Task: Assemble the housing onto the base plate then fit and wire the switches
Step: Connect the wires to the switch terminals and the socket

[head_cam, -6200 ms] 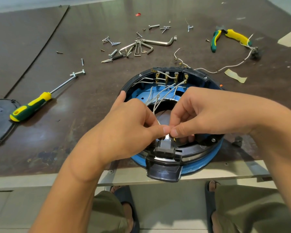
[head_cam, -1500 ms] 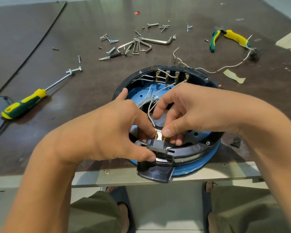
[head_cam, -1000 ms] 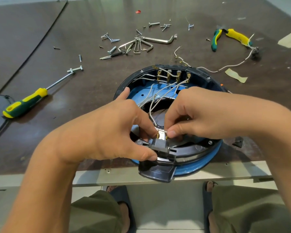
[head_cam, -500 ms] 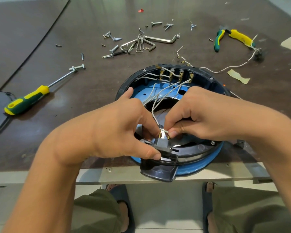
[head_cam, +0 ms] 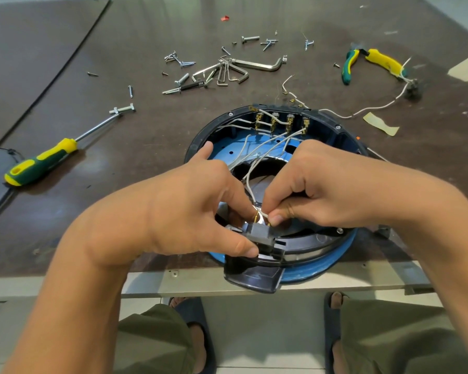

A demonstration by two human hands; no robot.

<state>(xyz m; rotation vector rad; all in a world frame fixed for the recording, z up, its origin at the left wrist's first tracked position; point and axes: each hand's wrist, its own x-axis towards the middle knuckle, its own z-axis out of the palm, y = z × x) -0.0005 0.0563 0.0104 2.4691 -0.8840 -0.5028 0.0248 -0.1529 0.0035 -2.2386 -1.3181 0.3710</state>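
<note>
Left hand (head_cam: 184,211) grip pinches the black switch (head_cam: 260,233) at the housing (head_cam: 335,130) near rim — right hand (head_cam: 319,190) grip pinches 1 white wire (head_cam: 262,215) at its terminal.

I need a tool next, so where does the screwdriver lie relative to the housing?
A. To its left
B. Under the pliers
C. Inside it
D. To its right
A: the screwdriver lies on the table left of the housing, while the pliers sit far right.

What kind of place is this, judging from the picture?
Probably a small repair or assembly workbench: loose screws, hex keys, a screwdriver and pliers lie on a worn dark table.
</note>
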